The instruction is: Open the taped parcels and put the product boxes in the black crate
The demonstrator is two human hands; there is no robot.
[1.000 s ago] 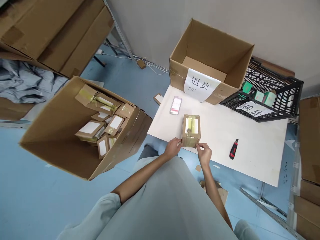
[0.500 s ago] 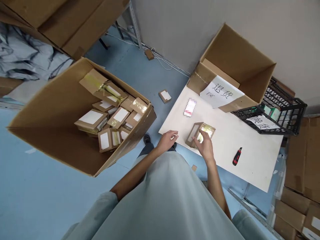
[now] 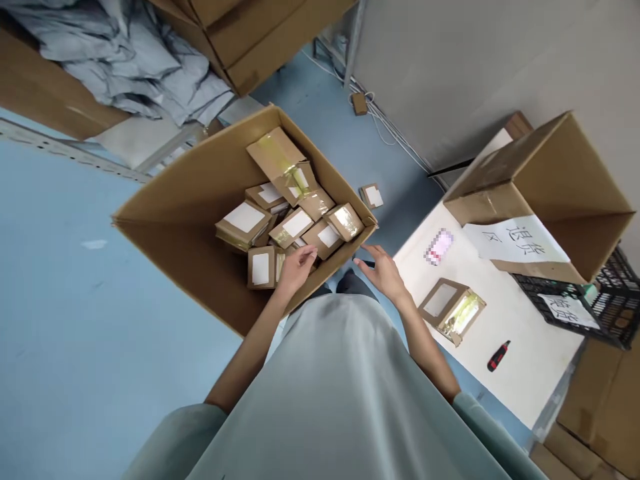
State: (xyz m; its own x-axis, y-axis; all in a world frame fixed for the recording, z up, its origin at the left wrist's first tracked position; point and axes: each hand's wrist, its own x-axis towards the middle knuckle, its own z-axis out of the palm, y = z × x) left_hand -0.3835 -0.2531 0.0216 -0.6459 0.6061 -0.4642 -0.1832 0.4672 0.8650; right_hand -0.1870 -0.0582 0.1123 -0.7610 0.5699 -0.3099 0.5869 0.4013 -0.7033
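the large carton and small parcels are matt cardboard, some parcels banded with glossy tape and bearing paper labels. the crate is plastic, the tabletop smooth and matt, the shirt cloth with a faint sheen, the bags crinkled like plastic film, the shelf frame metal.

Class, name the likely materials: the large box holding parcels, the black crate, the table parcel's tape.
Large box: matte cardboard, by its brown, glare-free walls.
Black crate: dull, probably moulded plastic, by its lattice.
Tape: glossy, probably plastic film, by its yellowish glare.
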